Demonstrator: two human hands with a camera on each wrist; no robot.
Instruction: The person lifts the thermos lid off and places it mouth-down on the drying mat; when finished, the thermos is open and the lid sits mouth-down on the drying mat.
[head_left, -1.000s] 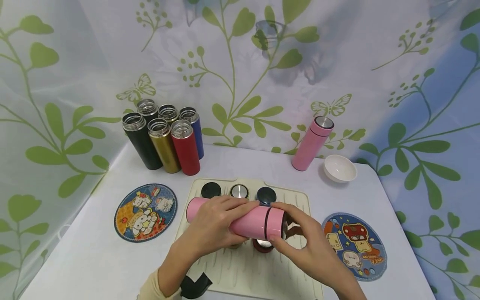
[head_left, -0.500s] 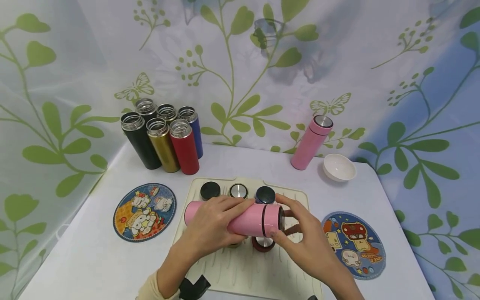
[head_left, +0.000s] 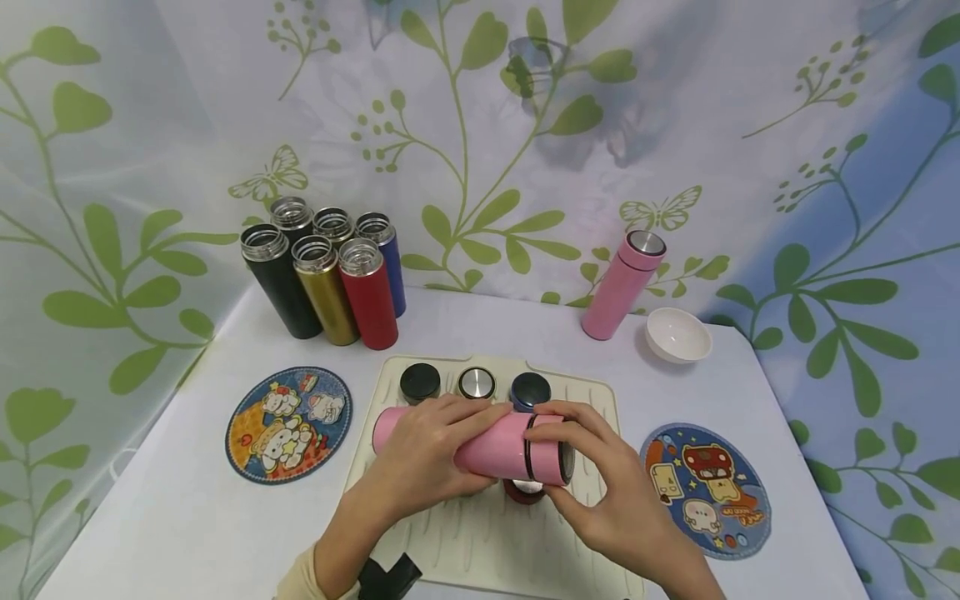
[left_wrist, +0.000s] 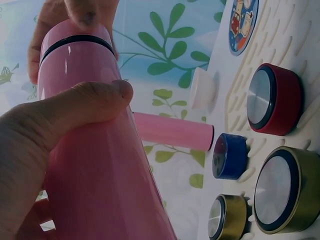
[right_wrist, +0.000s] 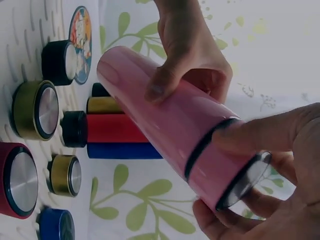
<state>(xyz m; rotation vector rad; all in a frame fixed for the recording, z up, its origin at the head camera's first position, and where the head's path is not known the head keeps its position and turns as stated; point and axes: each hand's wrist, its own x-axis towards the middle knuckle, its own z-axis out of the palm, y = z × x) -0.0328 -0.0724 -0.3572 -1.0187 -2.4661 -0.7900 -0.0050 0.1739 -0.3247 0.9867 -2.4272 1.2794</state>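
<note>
A pink thermos (head_left: pixel 491 448) lies nearly level in the air over the drying mat, its lid end to the right. My left hand (head_left: pixel 431 450) grips the body, with its thumb along the near side in the left wrist view. At the other end my right hand (head_left: pixel 618 487) holds the pink lid (right_wrist: pixel 220 172) between thumb and fingers, close to the black ring where lid meets body. The lid's silver top shows in the right wrist view. Beneath the thermos, a red-rimmed lid (head_left: pixel 523 492) is partly covered.
The cream mat (head_left: pixel 495 550) bears several lids, among them a black one (head_left: pixel 420 382) and a blue one (left_wrist: pixel 230 156). Lidless bottles (head_left: pixel 322 283) stand grouped at the back left. Another pink thermos (head_left: pixel 622 287), capped, stands near a white bowl (head_left: pixel 678 336). Round coasters (head_left: pixel 288 425) flank the mat.
My right fingers have shifted from the lid's far end forward over its top side, taking a fresh grip. The thermos's lid end has dipped slightly. My left hand keeps its hold.
</note>
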